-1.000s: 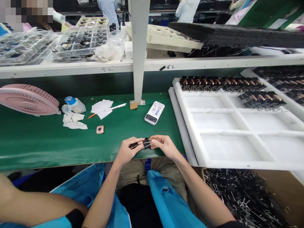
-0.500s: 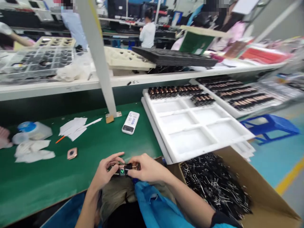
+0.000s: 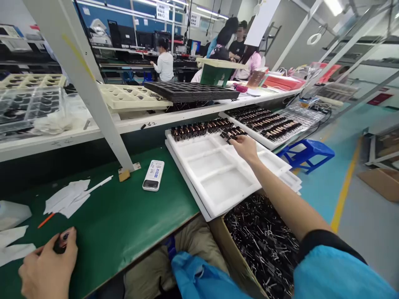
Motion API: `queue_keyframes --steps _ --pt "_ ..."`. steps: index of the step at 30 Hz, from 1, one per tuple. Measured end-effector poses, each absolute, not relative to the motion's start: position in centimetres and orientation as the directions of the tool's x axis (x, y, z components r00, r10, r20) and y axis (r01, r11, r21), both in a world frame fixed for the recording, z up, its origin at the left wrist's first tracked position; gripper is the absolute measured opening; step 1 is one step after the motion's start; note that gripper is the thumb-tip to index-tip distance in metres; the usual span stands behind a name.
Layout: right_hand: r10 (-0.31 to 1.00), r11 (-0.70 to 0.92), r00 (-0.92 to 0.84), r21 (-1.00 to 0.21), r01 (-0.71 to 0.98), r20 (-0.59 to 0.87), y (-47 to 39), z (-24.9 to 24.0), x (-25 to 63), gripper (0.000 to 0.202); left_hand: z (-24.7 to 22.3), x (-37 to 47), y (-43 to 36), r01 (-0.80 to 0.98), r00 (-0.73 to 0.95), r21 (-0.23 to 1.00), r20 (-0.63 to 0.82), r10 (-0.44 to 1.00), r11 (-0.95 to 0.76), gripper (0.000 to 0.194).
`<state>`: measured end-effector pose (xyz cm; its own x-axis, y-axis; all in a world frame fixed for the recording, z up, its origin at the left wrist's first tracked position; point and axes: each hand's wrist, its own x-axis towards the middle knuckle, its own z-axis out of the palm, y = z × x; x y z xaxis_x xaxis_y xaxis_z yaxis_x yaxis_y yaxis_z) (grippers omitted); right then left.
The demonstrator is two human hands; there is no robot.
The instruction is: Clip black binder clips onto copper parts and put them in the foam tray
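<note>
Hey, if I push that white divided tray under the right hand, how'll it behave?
The white divided tray looks fairly stiff: its walls run straight where it juts past the green table. Pushed further out, it might tip, though the row of clipped pieces probably weights its far end. Those could shift if jolted, as nothing visible fastens them.

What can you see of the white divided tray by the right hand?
The white tray looks like matte plastic, with raised ridges forming rectangular compartments. It lies roughly flat on a similar white piece, at the green table's right side. Dark clipped parts line its far end; the right hand is over it.
</note>
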<state>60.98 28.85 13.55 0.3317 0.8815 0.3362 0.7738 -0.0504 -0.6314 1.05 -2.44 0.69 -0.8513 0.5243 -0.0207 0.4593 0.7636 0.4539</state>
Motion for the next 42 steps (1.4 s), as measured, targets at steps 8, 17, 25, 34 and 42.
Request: queue_keyframes --steps 8,17,25,34,42 --pt "0.892 -0.205 0.335 -0.389 0.898 0.303 34.4 10.0 61.4 0.029 2.3 2.5 -1.6 0.413 -0.867 0.568 0.006 0.497 0.712 0.055" --pt "0.877 -0.087 0.221 -0.312 0.946 0.426 35.5 8.8 61.9 0.025 2.7 11.6 0.4 0.058 -0.705 0.996 -0.012 0.709 0.074 0.065" --pt "0.763 0.059 0.292 -0.513 0.856 0.576 30.2 10.9 66.1 0.048 1.9 17.3 2.3 -0.05 -0.542 0.997 -0.079 0.837 0.061 0.057" --pt "0.468 -0.564 0.862 -0.685 0.462 0.196 12.2 -1.3 74.2 0.042 0.9 18.0 1.9 0.064 -0.564 0.998 0.035 0.825 0.002 0.05" --pt "0.753 -0.652 0.581 -0.465 0.599 -0.309 11.1 -13.2 68.9 0.015 0.6 17.9 1.7 0.141 -0.533 0.989 0.031 0.846 0.052 0.049"
